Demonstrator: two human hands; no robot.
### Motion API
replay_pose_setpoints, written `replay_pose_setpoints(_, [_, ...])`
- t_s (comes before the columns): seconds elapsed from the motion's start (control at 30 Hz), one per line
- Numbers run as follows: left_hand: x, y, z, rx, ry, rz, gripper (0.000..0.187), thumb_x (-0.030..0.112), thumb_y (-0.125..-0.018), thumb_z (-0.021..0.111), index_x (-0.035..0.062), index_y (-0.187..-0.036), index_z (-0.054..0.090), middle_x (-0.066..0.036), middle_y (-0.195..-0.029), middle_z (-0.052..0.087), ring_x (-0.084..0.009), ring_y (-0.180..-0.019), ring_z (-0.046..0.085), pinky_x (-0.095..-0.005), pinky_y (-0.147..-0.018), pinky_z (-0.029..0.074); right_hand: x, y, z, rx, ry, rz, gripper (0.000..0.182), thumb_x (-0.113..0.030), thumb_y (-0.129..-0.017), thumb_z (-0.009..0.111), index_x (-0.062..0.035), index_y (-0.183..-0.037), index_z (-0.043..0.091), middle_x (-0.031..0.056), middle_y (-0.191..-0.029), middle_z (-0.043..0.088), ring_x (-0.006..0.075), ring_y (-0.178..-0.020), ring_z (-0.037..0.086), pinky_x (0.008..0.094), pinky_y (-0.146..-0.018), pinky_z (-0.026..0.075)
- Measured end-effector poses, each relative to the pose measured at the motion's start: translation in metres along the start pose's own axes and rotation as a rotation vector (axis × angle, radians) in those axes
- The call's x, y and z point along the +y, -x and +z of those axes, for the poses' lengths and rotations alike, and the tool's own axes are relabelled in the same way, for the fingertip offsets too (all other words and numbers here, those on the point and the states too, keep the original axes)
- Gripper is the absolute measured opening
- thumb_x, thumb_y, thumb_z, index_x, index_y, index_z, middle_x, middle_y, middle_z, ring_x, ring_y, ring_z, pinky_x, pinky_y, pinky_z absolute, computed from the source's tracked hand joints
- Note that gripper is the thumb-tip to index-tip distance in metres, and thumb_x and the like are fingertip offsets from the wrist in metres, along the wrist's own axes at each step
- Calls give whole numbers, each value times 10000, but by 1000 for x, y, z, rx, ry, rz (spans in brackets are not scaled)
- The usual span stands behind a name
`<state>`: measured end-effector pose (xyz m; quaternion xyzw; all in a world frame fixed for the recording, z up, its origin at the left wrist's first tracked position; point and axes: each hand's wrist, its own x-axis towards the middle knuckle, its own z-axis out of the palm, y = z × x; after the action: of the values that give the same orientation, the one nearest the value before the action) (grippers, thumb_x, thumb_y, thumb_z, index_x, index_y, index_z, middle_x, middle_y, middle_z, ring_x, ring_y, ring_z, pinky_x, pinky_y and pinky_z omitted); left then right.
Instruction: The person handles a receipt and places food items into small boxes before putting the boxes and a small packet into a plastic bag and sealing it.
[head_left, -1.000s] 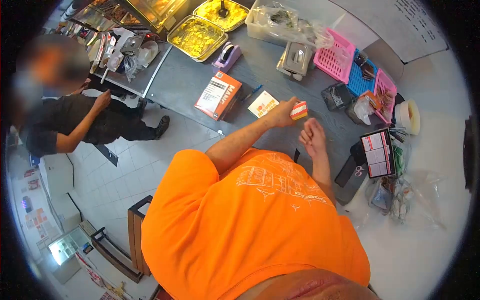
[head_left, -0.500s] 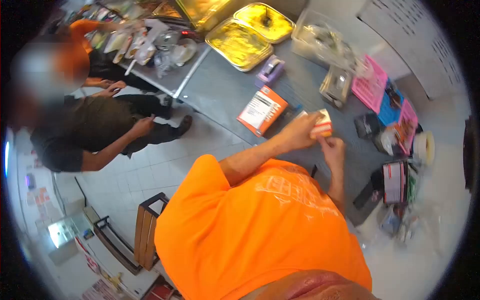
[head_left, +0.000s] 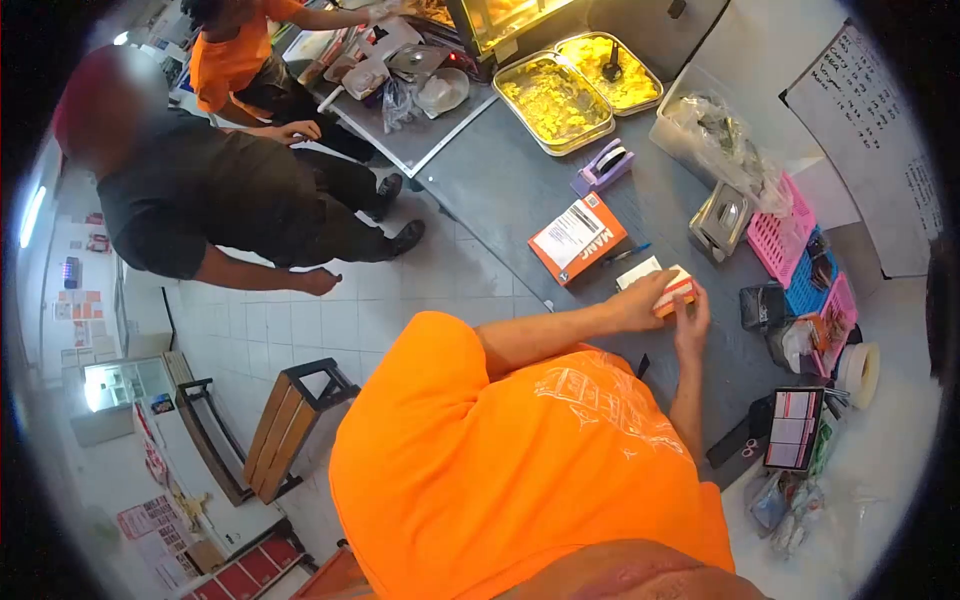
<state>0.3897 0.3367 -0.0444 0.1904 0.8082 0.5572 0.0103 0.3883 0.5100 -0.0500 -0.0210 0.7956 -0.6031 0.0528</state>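
Note:
A small white and orange box (head_left: 677, 290) is held over the grey table (head_left: 500, 205). My left hand (head_left: 637, 303) is closed round its left side. The fingers of my right hand (head_left: 692, 318) are pressed on its right lower edge. Just beyond my left hand lies a cream-coloured card or paper (head_left: 638, 272), partly covered by the hand. Farther left stands an orange and white box (head_left: 577, 238), with a blue pen (head_left: 628, 253) beside it. A purple tape dispenser (head_left: 603, 167) is behind that box.
Two food trays (head_left: 556, 100) (head_left: 612, 73) stand at the back. On the right are a clear bin (head_left: 668, 112), a metal container (head_left: 720, 220), pink baskets (head_left: 782, 232) and tape rolls (head_left: 858, 372). A person in black (head_left: 210, 190) and one in orange (head_left: 230, 60) stand left.
The view has shifted, so the table things sit lower and farther right. Both hands still hold the small box. The person in black has lowered an arm.

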Motion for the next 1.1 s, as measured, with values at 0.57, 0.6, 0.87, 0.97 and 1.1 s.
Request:
replay_pose_setpoints(0.57, [-7,35,87,121,-626,-250,1070,367,-670,837,5,-1477,234,-300,-1478,248,-478,-1405,182,-528,-1120,273,94,-54,-63,-300,278,303,487,-335,-969,542,-13,-1332,501,151,-1233,613,228,-1125,568,350,-976,414])
replay_pose_setpoints(0.6, [-17,33,94,368,-484,-377,1052,379,-695,823,10,-1481,228,-292,-1469,271,-455,-1392,226,-513,-1107,297,124,-56,-49,-247,234,204,525,-378,-955,559,-2,-1318,512,159,-1205,627,231,-1106,582,353,-966,424])
replay_pose_setpoints(0.87, [-60,22,101,613,697,-521,725,338,-846,721,15,-1391,368,-185,-1211,577,-294,-1180,531,-424,-1011,415,113,-33,-14,-219,22,80,501,-321,-933,618,1,-1306,526,170,-1169,624,218,-1051,606,344,-906,473])
replay_pose_setpoints(0.97, [-48,0,63,568,155,-225,616,283,-866,709,0,-1344,442,-157,-1212,581,-259,-1137,552,-378,-991,425,66,-30,-6,-4,-355,12,634,-279,-918,640,-88,-1453,357,159,-1326,505,248,-1132,557,377,-906,489])
replay_pose_setpoints(1.1, [2,-38,-59,343,133,-149,623,372,-902,636,-24,-1349,462,-196,-1278,565,-270,-1163,535,-367,-1003,401,-18,-80,26,-116,-756,98,708,-299,-908,648,-170,-1489,265,127,-1313,508,256,-1112,571,393,-903,498])
